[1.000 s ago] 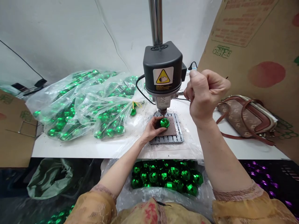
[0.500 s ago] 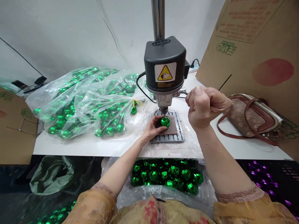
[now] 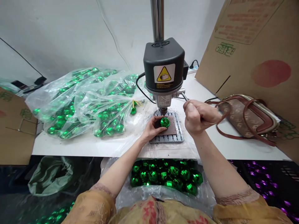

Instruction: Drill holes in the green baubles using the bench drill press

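Note:
Under the chuck of a black bench drill press [image 3: 163,67], a shiny green faceted ball [image 3: 164,122] rests on a brown board [image 3: 171,127]. My left hand [image 3: 153,128] grips the ball from its left side, thumb and fingers around it. The board lies on the slotted grey metal base [image 3: 179,137], which is sprinkled with dark shavings. My right hand [image 3: 199,116] is wrapped in a fist around the feed lever [image 3: 184,95] on the drill's right side. The drill tip meets the top of the ball; whether it has entered, I cannot tell.
Clear plastic bags [image 3: 86,102] full of green balls cover the table's left side. More green balls [image 3: 163,174] fill a plastic-lined container at my lap. A handbag [image 3: 249,116] and a large cardboard box [image 3: 247,49] stand on the right. Purple balls [image 3: 263,180] show low at right.
My right hand has come down, drawing the lever lower, and the chuck sits slightly nearer the ball. My left hand and the ball stay in place.

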A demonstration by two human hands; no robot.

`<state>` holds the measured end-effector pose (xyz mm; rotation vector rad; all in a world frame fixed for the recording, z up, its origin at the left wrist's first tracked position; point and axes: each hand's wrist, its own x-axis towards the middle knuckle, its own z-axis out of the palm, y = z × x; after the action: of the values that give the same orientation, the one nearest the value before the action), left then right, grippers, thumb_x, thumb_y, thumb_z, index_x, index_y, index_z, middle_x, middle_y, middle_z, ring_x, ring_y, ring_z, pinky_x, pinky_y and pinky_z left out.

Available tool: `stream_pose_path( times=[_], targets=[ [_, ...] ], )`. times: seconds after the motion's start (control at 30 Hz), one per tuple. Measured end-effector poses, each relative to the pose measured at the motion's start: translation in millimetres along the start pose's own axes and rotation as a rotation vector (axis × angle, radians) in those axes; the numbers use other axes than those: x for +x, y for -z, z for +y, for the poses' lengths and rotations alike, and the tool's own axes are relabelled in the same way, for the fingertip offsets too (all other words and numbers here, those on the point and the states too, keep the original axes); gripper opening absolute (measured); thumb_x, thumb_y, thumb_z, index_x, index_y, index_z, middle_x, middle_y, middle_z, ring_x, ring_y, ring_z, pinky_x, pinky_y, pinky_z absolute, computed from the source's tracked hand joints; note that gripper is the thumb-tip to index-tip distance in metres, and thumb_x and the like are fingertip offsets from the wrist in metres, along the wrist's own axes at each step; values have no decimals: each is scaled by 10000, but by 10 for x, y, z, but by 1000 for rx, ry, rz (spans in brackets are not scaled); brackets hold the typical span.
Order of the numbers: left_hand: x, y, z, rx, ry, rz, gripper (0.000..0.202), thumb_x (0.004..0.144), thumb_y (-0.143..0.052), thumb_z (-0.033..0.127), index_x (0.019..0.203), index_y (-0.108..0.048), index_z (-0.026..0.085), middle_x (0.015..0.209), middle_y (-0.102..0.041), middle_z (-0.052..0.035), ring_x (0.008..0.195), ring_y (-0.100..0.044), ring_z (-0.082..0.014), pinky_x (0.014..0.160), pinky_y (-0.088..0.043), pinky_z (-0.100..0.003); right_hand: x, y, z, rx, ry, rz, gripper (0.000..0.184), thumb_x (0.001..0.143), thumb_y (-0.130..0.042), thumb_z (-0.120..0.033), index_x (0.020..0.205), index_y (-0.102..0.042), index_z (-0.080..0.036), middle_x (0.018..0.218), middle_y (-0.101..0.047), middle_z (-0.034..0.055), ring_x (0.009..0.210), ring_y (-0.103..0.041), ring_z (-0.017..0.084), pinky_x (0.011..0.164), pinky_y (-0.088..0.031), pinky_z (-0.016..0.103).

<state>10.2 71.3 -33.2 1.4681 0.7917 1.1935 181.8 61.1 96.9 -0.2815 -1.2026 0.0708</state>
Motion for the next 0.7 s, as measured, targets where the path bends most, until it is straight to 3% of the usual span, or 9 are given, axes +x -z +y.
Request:
stream_pose_path(
  times=[0.1, 0.27, 0.4, 0.5, 0.57, 0.7],
  targets=[
    [-12, -8, 19, 4, 1, 0, 640, 672, -923, 403, 1179, -603, 179, 1237, -689, -114, 1198, -648, -280, 1100, -470, -484, 98, -58, -75, -37, -73, 29, 506, 863, -582, -197, 498, -231, -186, 456, -226, -51, 385, -274, 57, 418, -234, 302],
    [-15, -33, 26, 45, -11, 40, 615, 690, -906, 426, 1162, -597, 182, 1175, -703, -101, 1125, -669, -259, 1058, -488, -463, 562, -270, -106, -91, -326, 106, 475, 827, -613, -102, 486, -296, -195, 461, -228, -62, 381, -291, 42, 402, -187, 267],
    [-35, -43, 61, 112, -44, 169, 576, 687, -904, 439, 1098, -589, 184, 1111, -699, -86, 1065, -670, -237, 1001, -506, -423, 844, -362, -34, -102, -480, 71, 488, 820, -629, -86, 451, -335, -210, 404, -273, -65, 352, -250, 42, 339, -195, 265],
    [-220, -48, 211, 227, -96, 245, 506, 725, -876, 430, 1080, -604, 192, 1067, -689, -72, 1018, -669, -221, 939, -523, -381, 920, -388, -21, -104, -534, 74, 479, 823, -585, -32, 431, -379, -214, 383, -299, -70, 324, -249, 43, 317, -194, 271],
    [-473, -45, 354, 327, -148, 184, 453, 751, -859, 393, 1084, -622, 196, 1079, -691, -79, 1026, -670, -228, 920, -529, -371, 947, -407, -29, -91, -540, 106, 504, 815, -560, 12, 410, -362, -214, 366, -284, -78, 307, -245, 40, 316, -169, 270],
    [-1220, -10, 521, 475, -171, -129, 423, 799, -823, 361, 1150, -637, 217, 1149, -701, -113, 1092, -680, -267, 936, -552, -394, 1034, -455, -32, -44, -627, 100, 527, 835, -517, 38, 414, -335, -223, 343, -267, -94, 290, -290, 52, 311, -163, 260]
  ],
)
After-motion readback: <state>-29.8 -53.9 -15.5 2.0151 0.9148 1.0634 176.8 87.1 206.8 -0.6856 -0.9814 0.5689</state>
